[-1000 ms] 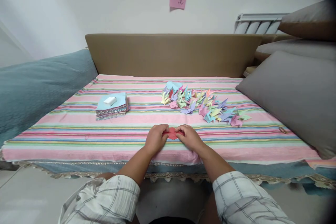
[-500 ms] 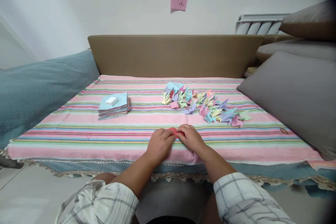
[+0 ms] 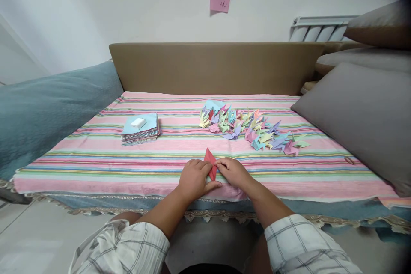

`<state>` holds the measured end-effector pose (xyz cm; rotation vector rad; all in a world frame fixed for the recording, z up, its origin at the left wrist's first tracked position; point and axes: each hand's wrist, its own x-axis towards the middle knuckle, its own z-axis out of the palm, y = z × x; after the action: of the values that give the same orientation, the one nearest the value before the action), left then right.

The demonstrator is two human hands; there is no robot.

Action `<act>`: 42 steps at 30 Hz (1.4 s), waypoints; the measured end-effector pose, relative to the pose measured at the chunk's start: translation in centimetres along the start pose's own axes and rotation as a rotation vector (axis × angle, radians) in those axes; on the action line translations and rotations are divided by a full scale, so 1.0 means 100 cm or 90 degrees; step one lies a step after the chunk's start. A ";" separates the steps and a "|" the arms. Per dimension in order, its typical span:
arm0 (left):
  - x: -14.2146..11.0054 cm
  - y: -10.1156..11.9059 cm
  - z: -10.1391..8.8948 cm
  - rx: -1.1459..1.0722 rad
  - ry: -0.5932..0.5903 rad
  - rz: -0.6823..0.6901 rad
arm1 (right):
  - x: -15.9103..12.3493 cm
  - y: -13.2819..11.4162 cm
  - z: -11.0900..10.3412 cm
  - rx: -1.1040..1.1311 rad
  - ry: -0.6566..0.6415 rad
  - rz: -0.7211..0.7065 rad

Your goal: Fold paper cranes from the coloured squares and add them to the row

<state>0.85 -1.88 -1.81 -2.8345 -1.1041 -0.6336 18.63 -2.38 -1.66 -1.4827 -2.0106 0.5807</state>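
A folded piece of red origami paper [image 3: 211,170], shaped like a narrow diamond, lies on the striped cloth in front of me. My left hand [image 3: 195,176] holds it down, fingers bent over its left side and thumb stretched out below its near tip. From the other side, my right hand [image 3: 231,171] pinches its right corner between thumb and forefinger. Part of the paper is hidden under my left fingers. Beyond my hands lies a group of folded paper cranes [image 3: 236,130] in many colours.
At the left stands a stack of square papers [image 3: 141,132] with a white block [image 3: 138,123] on top. Grey cushions [image 3: 356,115] rise at the right, a blue bolster [image 3: 61,107] at the left. The striped cloth [image 3: 96,167] ends at the near edge. A brown backrest [image 3: 212,68] stands behind.
The red paper, mostly covered by my fingers before, now shows as an upright diamond. My left thumb has moved out below it, and my right hand has lowered slightly to its right corner.
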 end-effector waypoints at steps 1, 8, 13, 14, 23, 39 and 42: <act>0.001 0.001 0.000 0.000 0.001 -0.010 | -0.001 0.000 0.001 -0.002 -0.005 0.002; 0.003 0.004 -0.001 0.009 -0.008 -0.030 | 0.000 0.010 0.006 -0.071 0.035 -0.064; 0.001 -0.003 -0.007 0.005 -0.017 -0.014 | -0.001 0.014 0.002 -0.118 0.046 -0.137; 0.001 -0.006 -0.008 0.006 -0.022 -0.007 | -0.002 0.013 0.001 -0.127 0.037 -0.142; 0.007 -0.026 -0.005 0.015 -0.053 0.015 | -0.005 0.005 0.003 -0.165 0.022 -0.158; 0.009 -0.019 -0.010 -0.044 -0.064 -0.074 | 0.002 0.009 0.010 -0.144 0.031 -0.182; 0.010 -0.025 -0.006 -0.096 -0.060 -0.076 | 0.003 0.010 0.011 -0.106 0.033 -0.167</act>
<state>-0.36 0.53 -1.15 -2.9708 -1.3025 -0.6209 18.58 -1.83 -3.06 -1.2802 -2.2103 0.2696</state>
